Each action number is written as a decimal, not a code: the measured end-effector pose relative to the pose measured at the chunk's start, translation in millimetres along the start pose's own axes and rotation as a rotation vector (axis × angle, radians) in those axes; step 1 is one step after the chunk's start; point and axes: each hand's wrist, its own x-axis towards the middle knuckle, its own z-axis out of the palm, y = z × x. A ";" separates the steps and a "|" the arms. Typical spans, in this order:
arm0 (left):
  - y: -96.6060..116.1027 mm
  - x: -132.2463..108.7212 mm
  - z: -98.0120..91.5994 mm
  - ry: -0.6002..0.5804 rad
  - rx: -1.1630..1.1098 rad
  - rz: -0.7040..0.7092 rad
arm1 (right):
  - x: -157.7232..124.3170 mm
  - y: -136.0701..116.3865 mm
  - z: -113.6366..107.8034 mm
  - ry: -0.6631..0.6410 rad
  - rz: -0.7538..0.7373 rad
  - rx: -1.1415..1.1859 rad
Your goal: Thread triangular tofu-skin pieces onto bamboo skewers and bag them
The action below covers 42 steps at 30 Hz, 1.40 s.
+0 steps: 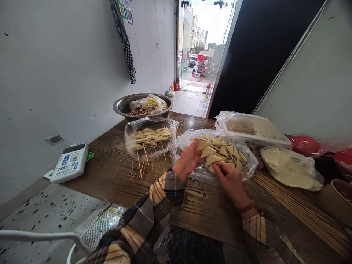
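Observation:
Several flat tan triangles point(208, 151), which look like dried tofu pieces, are lined up in my left hand point(188, 158), its fingers closed on their left edges. My right hand point(230, 179) pinches the lower edge of the nearest tofu triangle point(213, 159). Whether a stick runs through these pieces is hidden. Behind and below both hands, a clear plastic bag point(250, 167) lies spread out with a heap of loose tofu triangles point(225, 148). To the left, skewered tofu triangles point(152, 136) rest on another plastic bag point(130, 132), their sticks pointing towards me.
A bundle of bare bamboo skewers point(297, 209) lies at the right. Beyond it are a bag of pale flat food point(291, 167) and a plastic-wrapped white tray point(253, 128). A metal basin point(121, 106) stands at the back left, a white payment device point(70, 163) at the left edge.

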 end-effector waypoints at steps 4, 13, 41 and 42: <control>4.0 1.4 -1.2 0.029 -0.027 -0.019 | -2.5 -1.6 -3.5 0.107 -0.118 -0.232; 7.6 -4.0 7.0 -0.086 -0.102 -0.068 | -4.7 -6.4 -5.0 0.062 -0.300 -0.334; 6.0 -0.7 2.0 -0.047 0.035 0.052 | 2.2 -2.0 1.8 -0.149 0.197 0.287; 6.5 -0.6 1.5 -0.041 0.033 0.058 | 1.9 -1.6 2.1 -0.147 0.190 0.279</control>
